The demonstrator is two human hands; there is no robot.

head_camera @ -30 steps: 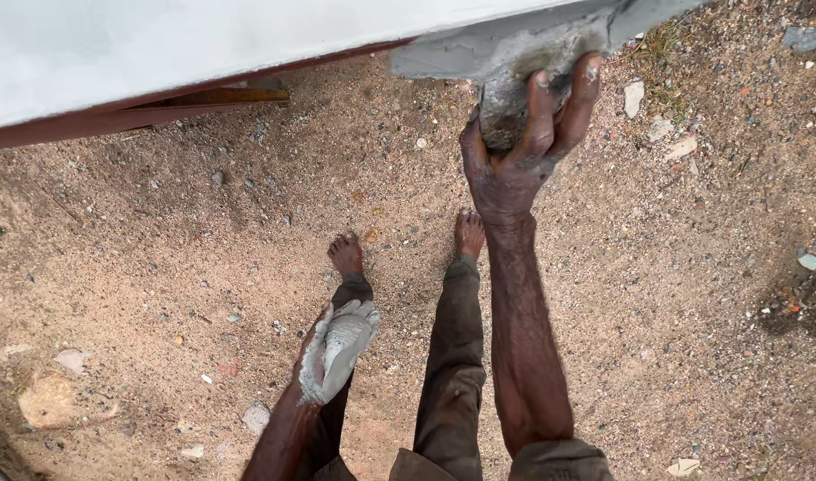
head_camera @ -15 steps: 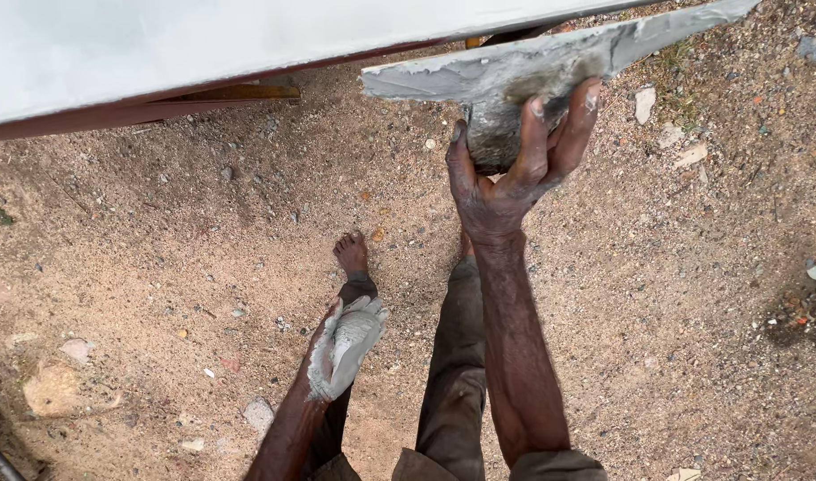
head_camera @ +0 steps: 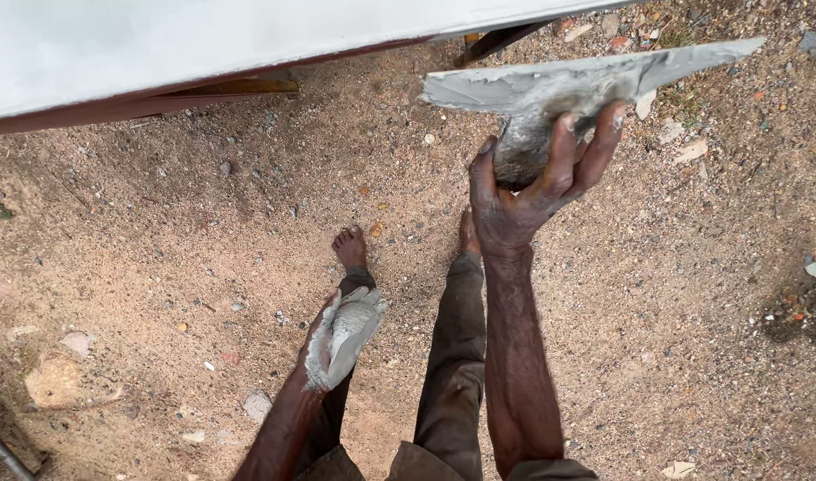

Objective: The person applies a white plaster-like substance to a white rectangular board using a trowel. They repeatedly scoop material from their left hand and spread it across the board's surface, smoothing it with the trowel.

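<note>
Plastering board held up over sandy ground, seen from the head camera.

In the upper right of the frame the right hand [head_camera: 532, 183] gripped from below a flat grey board [head_camera: 586, 76] smeared with wet grey plaster and tilted up to the right. At lower centre the left hand [head_camera: 345, 334], coated in the same plaster, hung with its fingers straight and together, holding nothing. A white slab [head_camera: 158, 44] filled the upper left.

Trowel [head_camera: 595, 76]: flat blade coated w/ wet grey plaster, matt, streaky. Left hand [head_camera: 344, 337]: palm caked in same grey paste. Wall [head_camera: 203, 44]: smooth pale plaster, matt. Ground [head_camera: 158, 249]: coarse sandy dirt, pebbles, rough. Beam [head_camera: 230, 89] under wall: rusty-brown metal, dull.
</note>
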